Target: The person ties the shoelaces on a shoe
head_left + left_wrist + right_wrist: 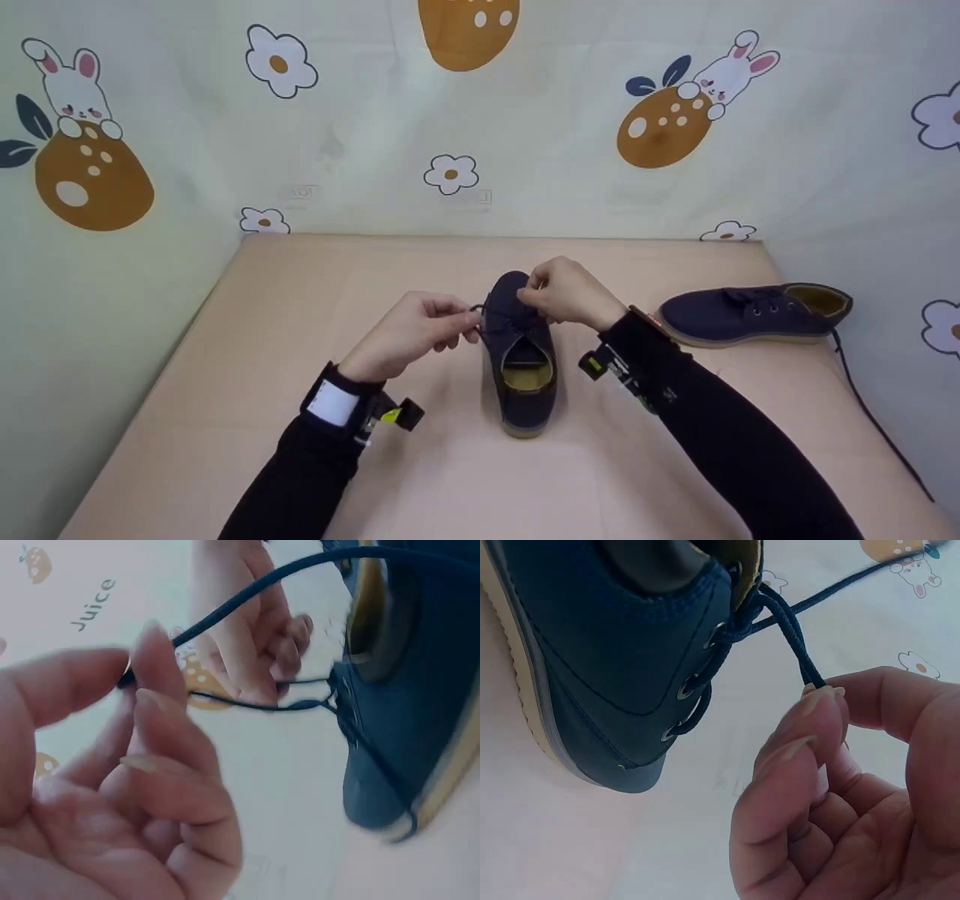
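A dark navy lace-up shoe (529, 409) stands on the table between the two hands, its toe pointing away and its opening nearest. On its left side, my left hand (420, 330) pinches a dark shoelace (225, 609) between thumb and fingertips. My right hand (566, 292), above the shoe's front right, pinches a doubled part of the lace (791, 634) near the eyelets. Lace strands run from the shoe toward both hands, and in the right wrist view one crosses behind the doubled part. The exact crossing at the tongue is too small to tell in the head view.
A second navy shoe (739, 315) lies toward the table's right edge, toe to the left, its lace tied. A dark cord (874, 405) runs from near its heel toward the front right. A printed curtain (375, 135) rises behind the table (300, 450).
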Available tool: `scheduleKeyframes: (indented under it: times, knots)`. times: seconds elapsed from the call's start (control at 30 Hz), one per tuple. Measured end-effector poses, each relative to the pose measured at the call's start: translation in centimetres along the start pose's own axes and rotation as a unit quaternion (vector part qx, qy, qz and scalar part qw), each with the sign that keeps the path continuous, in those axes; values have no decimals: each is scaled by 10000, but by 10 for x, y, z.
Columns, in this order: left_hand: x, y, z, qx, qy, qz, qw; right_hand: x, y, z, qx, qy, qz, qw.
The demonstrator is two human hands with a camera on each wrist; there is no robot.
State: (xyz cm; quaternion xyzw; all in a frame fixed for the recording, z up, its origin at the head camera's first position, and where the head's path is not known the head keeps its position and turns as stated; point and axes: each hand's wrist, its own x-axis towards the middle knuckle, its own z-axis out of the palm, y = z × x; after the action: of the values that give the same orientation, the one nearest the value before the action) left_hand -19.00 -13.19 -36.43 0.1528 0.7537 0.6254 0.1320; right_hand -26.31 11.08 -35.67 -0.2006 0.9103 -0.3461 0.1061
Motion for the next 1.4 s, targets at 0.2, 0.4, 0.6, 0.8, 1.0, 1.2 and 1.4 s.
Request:
scheduleKeyframes:
  times: [0.2,0.4,0.6,0.8,1.0,1.2,1.4]
  knots:
    - [9,-1,5,-2458,479,-125,9680,1,-1,-1,78,-140,31,9999]
    - [12,-3,12,-3771,450,73,9251,3,-4,-2,140,-299,134,9994]
    - [7,-8,15,-4041,179,213,9143,4,-4,-5,142,-416,112,9990]
    - [2,-10,16,-4105,-136,315,9112,3,-6,-7,168,-454,97,9988]
    - [4,-12,21,-4193,-227,351,9069,1,-4,-9,185,-484,86,9986]
    - [6,-17,25,-4089,-137,258,9121,1,-5,-10,252,-509,106,9983]
    - [13,-28,34,-3087,-292,-525,9493,0,-5,-12,214,-506,114,9984]
